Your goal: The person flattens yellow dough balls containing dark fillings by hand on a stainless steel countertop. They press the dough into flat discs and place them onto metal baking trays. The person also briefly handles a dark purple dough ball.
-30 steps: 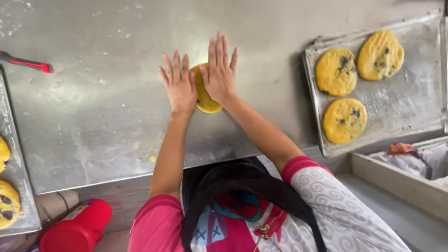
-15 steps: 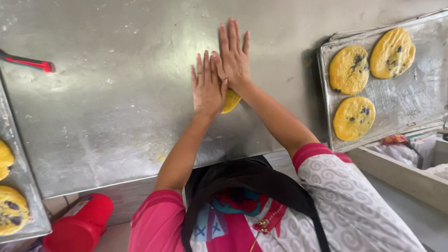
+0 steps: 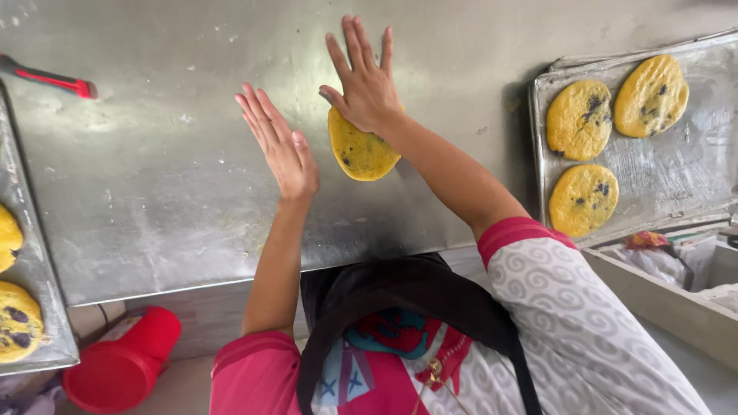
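Both your hands are spread flat: your right hand presses the top of the yellow dough disc on the steel table, while your left hand hangs just left of it, empty.

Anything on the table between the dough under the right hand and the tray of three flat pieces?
No. In the head view, only bare steel table and the right forearm above it lie between the dough and the tray.
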